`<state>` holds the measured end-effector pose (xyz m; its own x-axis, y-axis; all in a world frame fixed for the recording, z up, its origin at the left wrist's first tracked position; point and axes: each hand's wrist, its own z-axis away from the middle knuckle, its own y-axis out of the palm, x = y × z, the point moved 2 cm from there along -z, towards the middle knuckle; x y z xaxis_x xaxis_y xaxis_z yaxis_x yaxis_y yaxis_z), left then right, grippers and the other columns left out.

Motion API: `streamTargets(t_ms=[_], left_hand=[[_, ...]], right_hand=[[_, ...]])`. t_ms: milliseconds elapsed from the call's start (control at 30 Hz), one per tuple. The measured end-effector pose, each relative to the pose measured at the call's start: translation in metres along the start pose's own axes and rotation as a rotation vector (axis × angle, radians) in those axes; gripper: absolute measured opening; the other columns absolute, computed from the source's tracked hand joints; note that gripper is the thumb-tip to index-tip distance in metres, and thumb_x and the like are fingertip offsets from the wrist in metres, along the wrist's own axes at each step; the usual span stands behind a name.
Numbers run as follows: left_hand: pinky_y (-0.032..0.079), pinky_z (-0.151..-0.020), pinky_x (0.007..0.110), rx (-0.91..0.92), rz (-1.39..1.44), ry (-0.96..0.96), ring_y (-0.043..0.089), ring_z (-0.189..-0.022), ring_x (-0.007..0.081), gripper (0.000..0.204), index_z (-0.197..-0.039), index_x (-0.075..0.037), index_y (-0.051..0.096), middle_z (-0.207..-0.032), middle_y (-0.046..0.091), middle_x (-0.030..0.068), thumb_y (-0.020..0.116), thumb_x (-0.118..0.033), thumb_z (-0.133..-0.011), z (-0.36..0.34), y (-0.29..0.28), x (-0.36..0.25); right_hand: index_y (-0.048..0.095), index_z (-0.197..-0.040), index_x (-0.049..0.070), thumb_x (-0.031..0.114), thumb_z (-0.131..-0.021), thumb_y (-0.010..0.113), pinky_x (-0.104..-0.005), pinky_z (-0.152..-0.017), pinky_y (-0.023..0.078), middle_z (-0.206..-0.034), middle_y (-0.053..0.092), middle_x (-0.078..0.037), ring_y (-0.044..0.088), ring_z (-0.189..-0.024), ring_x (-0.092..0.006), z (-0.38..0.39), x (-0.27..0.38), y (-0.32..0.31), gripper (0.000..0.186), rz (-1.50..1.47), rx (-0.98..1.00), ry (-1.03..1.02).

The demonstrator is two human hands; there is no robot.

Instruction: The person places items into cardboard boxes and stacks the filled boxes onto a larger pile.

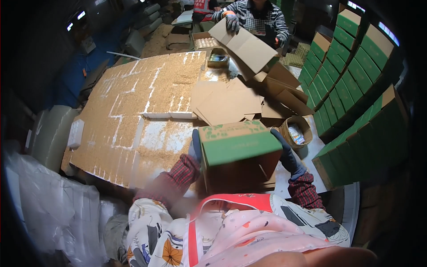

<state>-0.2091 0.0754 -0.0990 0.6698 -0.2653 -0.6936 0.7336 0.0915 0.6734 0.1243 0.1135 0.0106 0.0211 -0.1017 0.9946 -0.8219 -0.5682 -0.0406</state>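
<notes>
A green and brown cardboard box [241,149] is held in front of my body, its printed top facing up. My left hand [195,146], in a dark blue glove, presses on its left side. On the box's right side is my right hand [287,153], gloved alike. Both hands are closed on the box, though parts of the fingers are hidden behind it. Flat brown cardboard sheets [227,101] lie just beyond the box. To its right stands a round basket [295,132] with small packets inside.
White foam blocks covered with tan shavings [133,95] spread over the table's left half. Green boxes [342,84] are stacked high on the right. Across the table, a person [262,20] in gloves handles an open cardboard box [244,46]. Clear plastic sheeting [58,209] hangs at lower left.
</notes>
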Motion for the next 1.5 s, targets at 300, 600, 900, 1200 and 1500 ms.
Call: streamTargets(t_ms=[300,600,900,1200,1500], left_hand=[[0.033,-0.1,0.05,-1.126,-1.542,0.575,0.048,-0.116,0.0362,0.059,-0.129,-0.008,0.049,-0.127,0.052,0.0189,0.059,-0.046,-0.085,0.137,-0.17,0.021],[0.029,-0.108,0.042,-1.854,-0.389,0.227,0.034,-0.132,0.0355,0.104,-0.146,-0.007,0.024,-0.145,0.035,0.0188,0.046,-0.078,-0.074,0.305,-0.398,-0.06],[0.043,-0.098,0.046,-0.994,0.304,0.384,0.053,-0.113,0.0296,0.063,-0.133,-0.01,0.047,-0.129,0.054,0.0103,0.057,-0.051,-0.086,0.259,-0.339,-0.018],[0.039,-0.103,0.045,-0.253,0.2,0.091,0.047,-0.123,0.0301,0.059,-0.14,-0.006,0.035,-0.138,0.045,0.0145,0.046,-0.041,-0.094,0.196,-0.166,-0.047],[0.032,-0.108,0.041,0.393,-1.48,0.231,0.037,-0.133,0.0283,0.081,-0.141,-0.002,0.035,-0.142,0.041,0.016,0.076,-0.006,-0.072,0.129,-0.012,-0.088]], right_hand=[[0.059,-0.109,-0.004,0.033,-0.086,0.061,-0.0404,-0.076,0.048,-0.096,0.065,-0.022,0.063,-0.088,-0.0346,-0.052,-0.143,0.015,0.044,0.965,-0.194,0.277],[0.062,-0.103,-0.004,0.026,-0.088,0.064,-0.0319,-0.068,0.047,-0.09,0.065,-0.01,0.058,-0.078,-0.0168,-0.054,-0.178,-0.028,0.033,0.604,-0.19,0.487],[0.054,-0.123,-0.003,0.037,-0.083,0.069,-0.0321,-0.096,0.04,-0.123,0.056,-0.021,0.053,-0.111,-0.024,-0.055,-0.165,0.011,0.059,0.516,-0.274,0.395],[0.055,-0.123,0.002,0.042,-0.096,0.048,-0.0301,-0.096,0.041,-0.125,0.057,-0.013,0.053,-0.111,-0.0222,-0.049,-0.128,0.028,0.05,0.516,-0.343,0.341],[0.063,-0.105,0.0,0.039,-0.099,0.04,-0.0282,-0.076,0.048,-0.098,0.066,-0.011,0.061,-0.084,-0.0169,-0.045,-0.054,0.042,0.046,0.295,-0.295,0.314]])
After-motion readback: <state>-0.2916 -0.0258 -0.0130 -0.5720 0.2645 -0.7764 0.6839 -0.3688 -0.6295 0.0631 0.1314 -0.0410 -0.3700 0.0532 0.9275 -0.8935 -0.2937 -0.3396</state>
